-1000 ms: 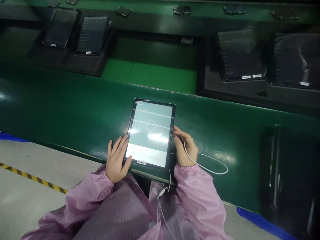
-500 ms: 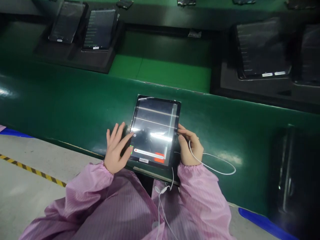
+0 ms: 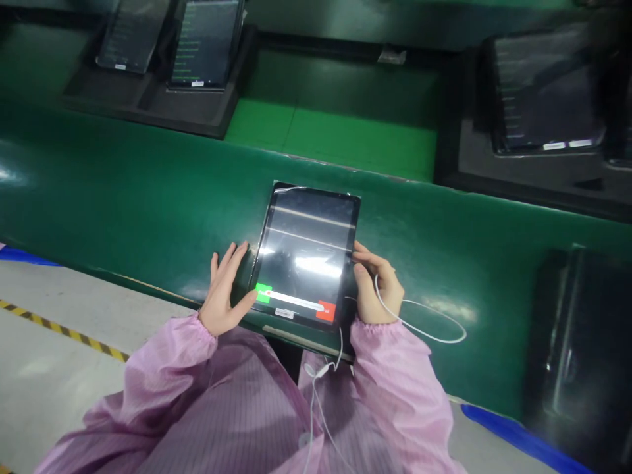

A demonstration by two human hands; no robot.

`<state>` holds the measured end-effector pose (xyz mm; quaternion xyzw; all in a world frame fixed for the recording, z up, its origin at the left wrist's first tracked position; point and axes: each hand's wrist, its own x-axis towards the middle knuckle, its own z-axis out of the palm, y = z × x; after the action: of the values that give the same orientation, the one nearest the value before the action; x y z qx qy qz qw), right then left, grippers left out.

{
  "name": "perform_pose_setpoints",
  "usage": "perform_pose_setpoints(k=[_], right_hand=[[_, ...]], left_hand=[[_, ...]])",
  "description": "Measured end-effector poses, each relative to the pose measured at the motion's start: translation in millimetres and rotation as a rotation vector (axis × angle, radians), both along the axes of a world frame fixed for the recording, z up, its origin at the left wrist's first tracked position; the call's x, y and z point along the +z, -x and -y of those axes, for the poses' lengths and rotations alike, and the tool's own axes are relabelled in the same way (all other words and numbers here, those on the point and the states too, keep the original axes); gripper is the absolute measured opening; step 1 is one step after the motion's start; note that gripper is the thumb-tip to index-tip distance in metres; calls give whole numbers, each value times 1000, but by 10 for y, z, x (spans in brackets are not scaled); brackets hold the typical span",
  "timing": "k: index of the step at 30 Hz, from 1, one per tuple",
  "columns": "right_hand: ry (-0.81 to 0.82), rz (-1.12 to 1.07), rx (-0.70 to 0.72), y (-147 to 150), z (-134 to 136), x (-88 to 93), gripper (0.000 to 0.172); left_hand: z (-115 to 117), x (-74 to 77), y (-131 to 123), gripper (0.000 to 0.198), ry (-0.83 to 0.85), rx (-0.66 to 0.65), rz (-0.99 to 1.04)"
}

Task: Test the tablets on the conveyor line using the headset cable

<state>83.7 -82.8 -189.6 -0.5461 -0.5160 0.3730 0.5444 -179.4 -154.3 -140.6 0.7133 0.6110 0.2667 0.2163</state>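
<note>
1. Here's the tablet (image 3: 309,240), flat and screen up on the green bench (image 3: 148,191), close to the near edge, right in front of the person.
2. Its long axis runs away from the body, and not quite straight: the far end leans to the right, the near end sits a touch left.
3. The near end carries a small white label (image 3: 284,314), so that end points at the wearer, the plain end at the trays beyond.
4. On screen, along that near end, a green square (image 3: 263,289) sits left and a red square (image 3: 326,311) right, with a white bar (image 3: 296,301) stretching between them.
5. Left hand (image 3: 223,296): fingers spread and pointing forward over the bench, thumb reaching out with its tip at the tablet's left edge, beside the green square.
6. Right hand (image 3: 379,289): fingers curled, index and thumb at the tablet's right edge; whether they pinch anything, I cannot tell.
7. A white cable (image 3: 465,334) crosses that hand and loops out on the bench to its right.
8. Across the bench, two more tablets (image 3: 205,43) lie on a dark tray (image 3: 192,112), far left, with their labelled ends nearer too.
</note>
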Motion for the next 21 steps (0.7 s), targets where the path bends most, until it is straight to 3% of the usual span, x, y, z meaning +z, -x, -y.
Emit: perform_pose_setpoints(k=[10, 16, 21], right_hand=[[17, 2, -5, 39, -8, 0, 14], [21, 22, -5, 11, 1, 2, 14], [15, -3, 2, -18, 12, -15, 14]], left_hand=[[-213, 16, 76, 77, -41, -80, -88], [-510, -21, -31, 53, -104, -42, -161], [-666, -58, -106, 51, -134, -21, -215]])
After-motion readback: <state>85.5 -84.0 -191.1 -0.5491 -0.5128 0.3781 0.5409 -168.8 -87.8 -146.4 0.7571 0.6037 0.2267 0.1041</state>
